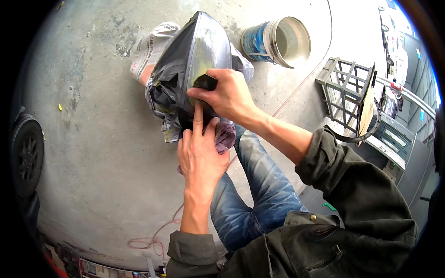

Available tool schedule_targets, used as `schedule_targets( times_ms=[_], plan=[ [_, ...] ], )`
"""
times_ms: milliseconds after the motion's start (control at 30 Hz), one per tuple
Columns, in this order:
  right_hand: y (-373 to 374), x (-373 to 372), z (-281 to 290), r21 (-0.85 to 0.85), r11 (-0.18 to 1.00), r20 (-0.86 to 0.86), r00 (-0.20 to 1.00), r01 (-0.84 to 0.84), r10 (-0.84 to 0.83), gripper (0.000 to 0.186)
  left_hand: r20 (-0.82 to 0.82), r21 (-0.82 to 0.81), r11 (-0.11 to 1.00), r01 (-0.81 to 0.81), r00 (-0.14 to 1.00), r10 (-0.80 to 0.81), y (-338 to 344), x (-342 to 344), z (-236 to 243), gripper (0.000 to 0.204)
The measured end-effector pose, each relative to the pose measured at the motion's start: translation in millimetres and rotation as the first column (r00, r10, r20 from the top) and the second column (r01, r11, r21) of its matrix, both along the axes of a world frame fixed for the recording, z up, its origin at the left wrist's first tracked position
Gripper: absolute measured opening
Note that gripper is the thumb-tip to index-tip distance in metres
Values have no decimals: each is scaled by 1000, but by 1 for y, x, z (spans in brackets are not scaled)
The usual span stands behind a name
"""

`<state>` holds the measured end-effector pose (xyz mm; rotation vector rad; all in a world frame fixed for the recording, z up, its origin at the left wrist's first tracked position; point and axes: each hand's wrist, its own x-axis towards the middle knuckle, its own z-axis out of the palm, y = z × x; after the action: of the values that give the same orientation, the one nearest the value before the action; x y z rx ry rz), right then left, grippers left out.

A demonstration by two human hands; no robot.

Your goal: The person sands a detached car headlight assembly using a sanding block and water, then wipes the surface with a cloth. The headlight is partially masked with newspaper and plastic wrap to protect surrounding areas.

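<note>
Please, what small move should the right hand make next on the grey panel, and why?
Probably slide the dark sanding block a little further along the grey panel. The right hand presses it at the lower edge of a yellowish patch, while the left hand, holding a purple rag, steadies the panel from below.

Car body panel (204, 51) at centre, newspaper (148, 48) under it toward 10 o'clock, paint bucket (278, 41) lying at its 2 o'clock, metal rack (345, 88) at 3 o'clock, car wheel (27, 153) at 9 o'clock, hose (148, 241) at 7 o'clock
</note>
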<state>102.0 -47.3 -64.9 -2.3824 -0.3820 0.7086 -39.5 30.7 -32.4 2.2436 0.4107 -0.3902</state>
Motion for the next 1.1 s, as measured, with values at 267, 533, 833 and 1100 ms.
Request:
schedule_targets(
  times_ms=[267, 533, 833, 1100],
  plan=[
    [2, 24, -2, 41, 985, 60, 984, 165, -167, 36, 23, -68, 998, -14, 1000, 16, -1, 5, 4, 56],
    [12, 41, -4, 3, 983, 53, 982, 181, -181, 37, 14, -62, 998, -9, 1000, 10, 1, 3, 4, 58],
    [10, 30, -4, 15, 991, -62, 989, 135, -134, 34, -8, -37, 999, 5, 1000, -5, 4, -1, 2, 58],
    [4, 30, -3, 16, 994, -5, 994, 105, -105, 41, 15, -34, 999, 9, 1000, -8, 3, 0, 0, 58]
  ],
)
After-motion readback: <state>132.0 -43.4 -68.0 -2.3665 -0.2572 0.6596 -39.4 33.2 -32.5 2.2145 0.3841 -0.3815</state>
